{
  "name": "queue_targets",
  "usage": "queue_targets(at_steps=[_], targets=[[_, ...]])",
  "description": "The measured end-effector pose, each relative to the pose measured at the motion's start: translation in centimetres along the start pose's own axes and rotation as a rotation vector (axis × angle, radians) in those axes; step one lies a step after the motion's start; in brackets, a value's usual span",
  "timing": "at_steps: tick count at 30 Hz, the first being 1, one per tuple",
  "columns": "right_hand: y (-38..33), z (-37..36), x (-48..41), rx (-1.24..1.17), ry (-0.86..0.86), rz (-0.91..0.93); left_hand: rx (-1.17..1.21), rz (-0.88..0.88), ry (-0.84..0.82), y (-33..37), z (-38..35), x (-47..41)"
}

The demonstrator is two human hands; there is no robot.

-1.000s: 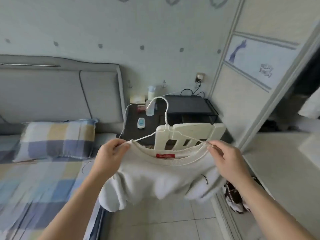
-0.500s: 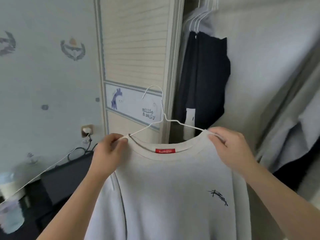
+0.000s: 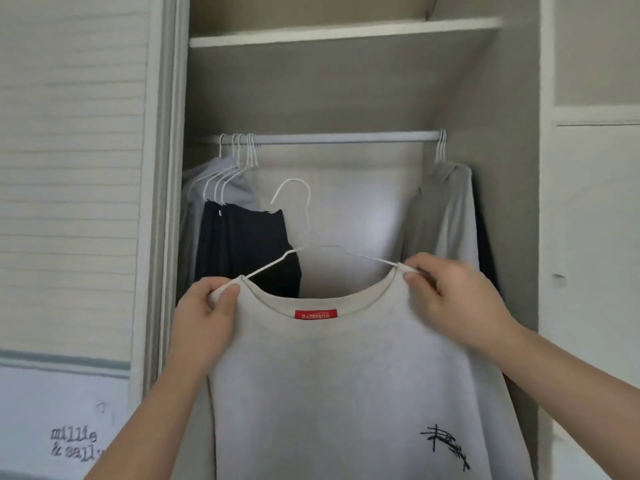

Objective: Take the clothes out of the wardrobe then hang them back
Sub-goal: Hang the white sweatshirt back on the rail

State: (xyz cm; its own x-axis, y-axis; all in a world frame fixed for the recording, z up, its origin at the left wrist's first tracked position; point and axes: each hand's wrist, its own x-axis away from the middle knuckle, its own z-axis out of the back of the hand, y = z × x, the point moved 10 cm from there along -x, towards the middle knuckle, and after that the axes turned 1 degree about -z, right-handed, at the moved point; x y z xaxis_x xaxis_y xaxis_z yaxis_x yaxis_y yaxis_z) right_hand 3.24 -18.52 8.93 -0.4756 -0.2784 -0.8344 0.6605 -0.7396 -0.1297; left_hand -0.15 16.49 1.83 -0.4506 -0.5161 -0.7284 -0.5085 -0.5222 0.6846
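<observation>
A pale grey sweatshirt with a red neck label hangs on a white wire hanger, held up in front of the open wardrobe. My left hand pinches the left shoulder of the sweatshirt over the hanger wire. My right hand pinches the right shoulder the same way. The hanger's hook points up, below the wardrobe rail and apart from it. The middle stretch of the rail is bare.
Several white hangers with grey and dark clothes hang at the rail's left end. A grey garment hangs at its right end. A shelf sits above the rail. The sliding door stands at the left.
The view has swung from the bed and nightstand to face the open wardrobe. Both hands have lifted the sweatshirt on its hanger up toward the rail, keeping the same hold.
</observation>
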Motion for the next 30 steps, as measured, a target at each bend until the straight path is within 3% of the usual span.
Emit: queue_targets(at_steps=[10,22,30], targets=[[4.6,2.9,-9.5,0.285,0.031,-0.054,0.073,-0.206,-0.086,1.8,-14.4,-13.8],[6.2,3.8,-19.3,0.656,0.065,-0.208,0.114,-0.239,-0.188,1.5,-32.1,-26.0],[6.6,1.6,-28.4,0.585,0.137,-0.336,0.030,-0.200,-0.258,1.4,-38.9,-34.9]])
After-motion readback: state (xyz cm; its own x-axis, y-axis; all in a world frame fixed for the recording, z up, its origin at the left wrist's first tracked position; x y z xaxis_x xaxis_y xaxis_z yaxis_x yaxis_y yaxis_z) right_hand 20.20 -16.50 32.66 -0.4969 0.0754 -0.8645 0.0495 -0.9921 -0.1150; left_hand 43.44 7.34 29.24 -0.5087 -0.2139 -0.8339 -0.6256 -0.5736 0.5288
